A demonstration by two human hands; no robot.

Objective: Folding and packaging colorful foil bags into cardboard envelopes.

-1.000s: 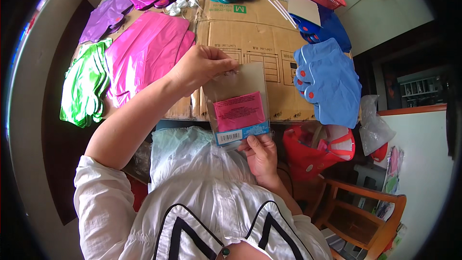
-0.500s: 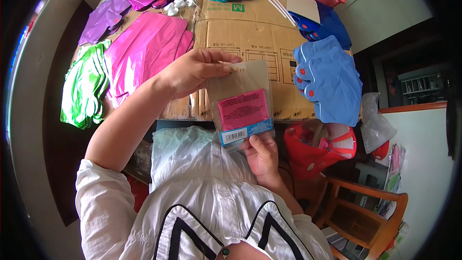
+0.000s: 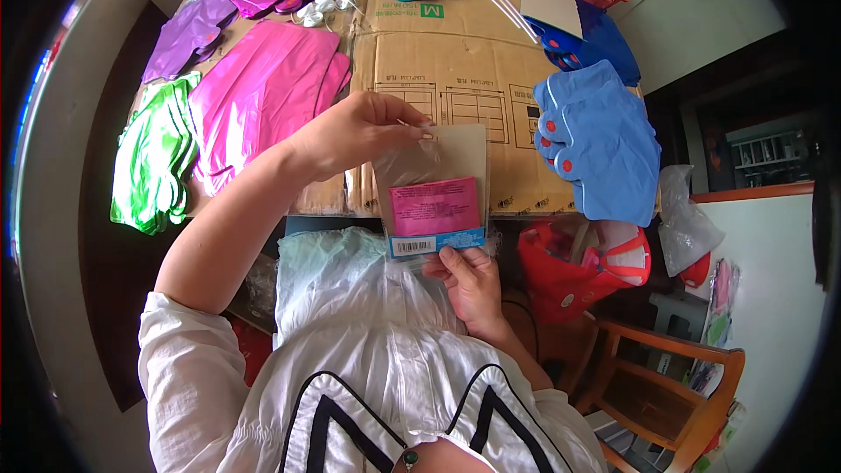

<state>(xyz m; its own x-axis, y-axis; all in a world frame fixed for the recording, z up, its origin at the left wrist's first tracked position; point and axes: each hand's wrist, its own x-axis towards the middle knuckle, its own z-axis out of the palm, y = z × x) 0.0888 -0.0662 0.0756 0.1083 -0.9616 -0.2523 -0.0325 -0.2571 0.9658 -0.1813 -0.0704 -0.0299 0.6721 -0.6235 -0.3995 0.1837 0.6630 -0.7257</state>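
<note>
Head view: left hand (image 3: 355,130) pinches the top edge of a clear packet (image 3: 434,188) with fingers closed; right hand (image 3: 473,282) grips its bottom, above the cardboard-covered bench (image 3: 455,44); a hard tug may rip the thin film.

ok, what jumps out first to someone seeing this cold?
The clear flat packet with a pink card inside, mid-frame: the left hand pinches its top edge and the right hand grips its bottom. Behind it, shiny foil sheets spread over the flattened cardboard: a pink one and a green one at left, and a blue piece with red dots at right.
</note>
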